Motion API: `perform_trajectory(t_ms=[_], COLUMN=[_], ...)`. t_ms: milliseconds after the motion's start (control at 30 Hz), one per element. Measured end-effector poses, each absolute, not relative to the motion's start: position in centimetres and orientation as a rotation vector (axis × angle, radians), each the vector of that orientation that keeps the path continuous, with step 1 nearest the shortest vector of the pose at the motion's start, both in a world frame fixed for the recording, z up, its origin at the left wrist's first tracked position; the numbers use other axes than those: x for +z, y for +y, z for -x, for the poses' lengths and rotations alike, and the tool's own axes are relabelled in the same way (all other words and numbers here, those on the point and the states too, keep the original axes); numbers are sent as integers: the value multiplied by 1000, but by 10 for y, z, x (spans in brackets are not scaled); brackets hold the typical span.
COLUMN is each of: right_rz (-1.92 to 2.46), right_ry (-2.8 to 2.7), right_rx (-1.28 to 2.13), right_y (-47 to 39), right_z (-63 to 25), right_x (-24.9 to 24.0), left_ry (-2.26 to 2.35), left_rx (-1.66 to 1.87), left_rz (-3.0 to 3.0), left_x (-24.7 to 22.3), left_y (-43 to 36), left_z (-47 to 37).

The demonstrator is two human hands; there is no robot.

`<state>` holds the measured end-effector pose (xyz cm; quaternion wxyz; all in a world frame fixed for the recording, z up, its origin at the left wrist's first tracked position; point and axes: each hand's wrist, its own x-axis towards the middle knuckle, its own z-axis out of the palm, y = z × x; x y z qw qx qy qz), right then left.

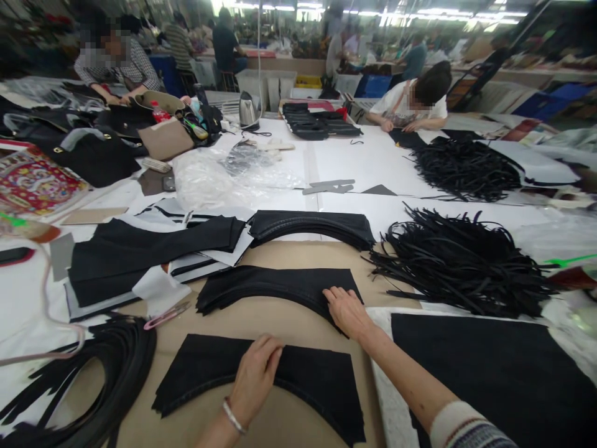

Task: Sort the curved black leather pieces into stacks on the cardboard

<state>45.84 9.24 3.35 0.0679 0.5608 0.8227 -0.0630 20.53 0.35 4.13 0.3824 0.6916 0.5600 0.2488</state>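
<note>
My left hand (259, 370) is over a near stack of black curved panels (321, 379), its fingers bent and drawn together by the upper edge. Whether anything is pinched between them is hidden. My right hand (347, 312) grips the right end of a second stack of black curved panels (280, 283), fingers bent over the top face, thumb out of sight. Behind lies a third stack of the same arched shape (312, 225). All three rest on a tan sheet (280, 249).
Bundles of black strips lie at right (466, 261) and lower left (125, 361). A pink thread snipper (166, 315) sits left of the panels. Large black sheets (494, 373) cover the right front. Across the table, one person (415, 102) handles black pieces.
</note>
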Motion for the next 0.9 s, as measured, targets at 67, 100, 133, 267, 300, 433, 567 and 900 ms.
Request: perform_trajectory(t_ms=[67,100,133,267,300,433,567,900], right_rz=[-1660,-1641,-1618,-1523,-1503,-1441,-1435,-1558], right_ry=[2502,2508,2513,2534,2542,2568,2566,2595], right_rx=[-199,-208,-218,-249,-251,-242,-213,-16], right_y=[96,98,100,110,112,120,126,130], right_z=[-456,-454,-453,-449,-448,-444,-439,-421], right_x=[37,39,40,41,41,40,38,86], left_ry=[1392,1386,1383,1372,1373,1379,1360,943], left_rx=[636,646,657,636,627,622,670,896], left_rz=[-1639,-1592,-1558,-1496,-1483,-1412,-1251,-107], left_x=[46,47,47,43,42,34,19,45], left_y=[15,21,25,35,36,38,42,98], left_z=[-225,-233,-240,-254,-255,-257,-260,-280])
